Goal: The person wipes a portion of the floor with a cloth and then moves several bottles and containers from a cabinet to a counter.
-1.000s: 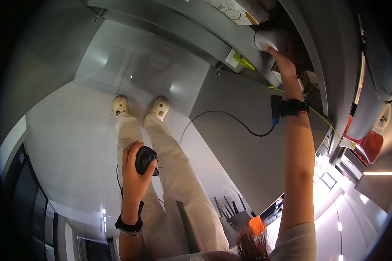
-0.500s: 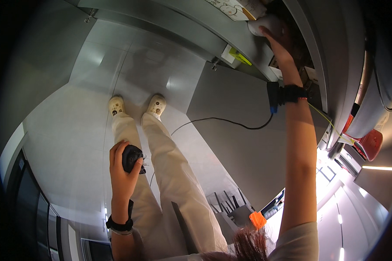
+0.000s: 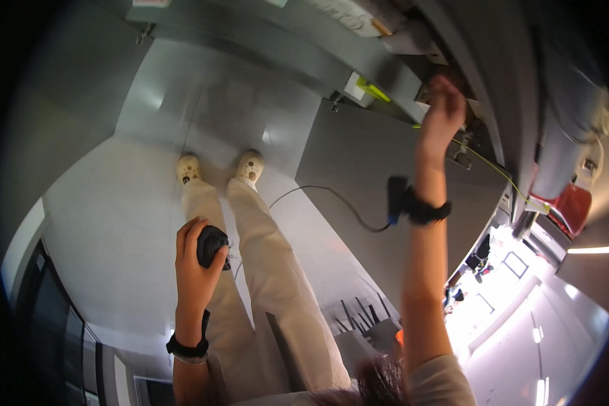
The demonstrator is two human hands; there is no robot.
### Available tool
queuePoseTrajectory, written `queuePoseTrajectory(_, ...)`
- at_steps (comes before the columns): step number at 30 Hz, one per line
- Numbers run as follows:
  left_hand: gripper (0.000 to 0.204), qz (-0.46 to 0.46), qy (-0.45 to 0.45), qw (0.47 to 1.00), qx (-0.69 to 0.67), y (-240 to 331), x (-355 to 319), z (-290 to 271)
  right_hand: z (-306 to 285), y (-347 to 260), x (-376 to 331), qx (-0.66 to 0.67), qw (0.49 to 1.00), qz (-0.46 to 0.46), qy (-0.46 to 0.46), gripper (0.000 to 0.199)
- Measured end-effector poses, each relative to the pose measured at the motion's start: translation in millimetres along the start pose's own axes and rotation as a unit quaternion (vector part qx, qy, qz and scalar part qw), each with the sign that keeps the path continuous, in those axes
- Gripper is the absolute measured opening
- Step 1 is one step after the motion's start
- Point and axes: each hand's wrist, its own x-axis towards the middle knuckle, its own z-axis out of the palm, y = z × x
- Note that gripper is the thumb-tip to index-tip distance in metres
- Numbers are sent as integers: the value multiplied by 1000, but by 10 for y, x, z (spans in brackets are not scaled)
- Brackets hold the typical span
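Observation:
My left hand (image 3: 195, 260) is closed around a black rounded object (image 3: 211, 245), held over my left leg. Thin strands stick out at its side, and the fingers hide part of it; its exact kind I cannot make out. At the upper right, my right hand (image 3: 444, 118) is raised beside an open compartment, its fingers loosely stretched, somewhat blurred, with nothing seen in them. Just beyond those fingers lies a grey-white rounded object (image 3: 407, 40) inside the compartment, apart from the hand.
A grey cabinet door (image 3: 365, 155) stands open below the compartment, with a hinge (image 3: 461, 157) near its edge. A dark cable (image 3: 338, 193) hangs from the black device (image 3: 398, 196) on my right wrist. A yellow-green item (image 3: 372, 89) sits at the compartment's edge. A red seat (image 3: 570, 208) is at right.
My right hand has let go of the grey-white rounded object and drawn back toward me. The left hand still holds the black object, with only a slight shift in view.

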Motion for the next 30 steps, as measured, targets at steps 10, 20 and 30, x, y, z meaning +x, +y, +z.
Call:
queuePoseTrajectory(10, 46, 136, -28, 985, 104, 1081, -254, -948, -1074, -1655, -918, -243, 965, -34, 96, 23)
queuePoseTrajectory(20, 42, 242, 5, 965, 105, 1670, -420, -965, -2381, -1116, 179, -145, 926, 102, 332, 80)
queuePoseTrajectory(30, 45, 239, -64, 965, 84, 2398, -658, -41, -2491, -884, 647, -184, 918, 129, 326, 92)
